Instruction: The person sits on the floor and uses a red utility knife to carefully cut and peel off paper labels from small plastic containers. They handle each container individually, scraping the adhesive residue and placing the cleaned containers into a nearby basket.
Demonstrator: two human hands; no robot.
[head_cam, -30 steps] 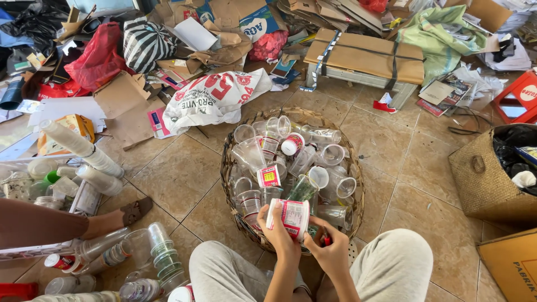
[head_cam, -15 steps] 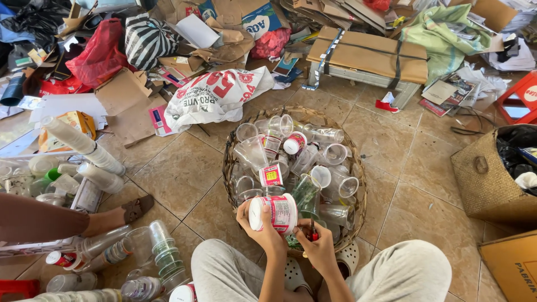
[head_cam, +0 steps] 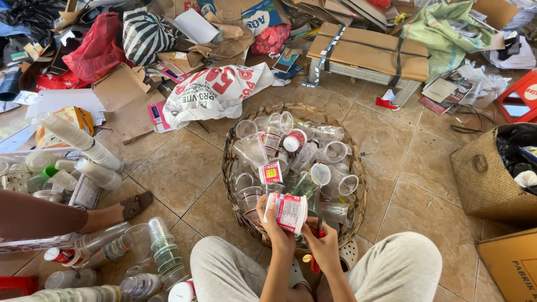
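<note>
1. Directly below the head camera, the left hand (head_cam: pixel 274 223) is wrapped around a white plastic cup with a red printed label (head_cam: pixel 291 211), fingers curled tight on its side, holding it just above the near rim of the round woven basket (head_cam: pixel 232 168).
2. Just to the right, the right hand (head_cam: pixel 324 246) is closed on a small red-handled tool (head_cam: pixel 314 260); whether it is scissors or a cutter cannot be told, and its tip is hidden behind the cup.
3. Risk, as a judgement: the tool's working end sits close to the left hand's fingers, so a slip on the smooth label could nick them, or the cup could squirm out and drop among the clear cups (head_cam: pixel 335 151) in the basket.
4. Lying on its side, the cup has its long axis running left to right and slightly tilted, wide mouth toward the right.
5. Far left, stacked cups (head_cam: pixel 84 142) and bottles lie on the tiled floor (head_cam: pixel 184 173), beside another person's sandalled foot (head_cam: pixel 131 206).
</note>
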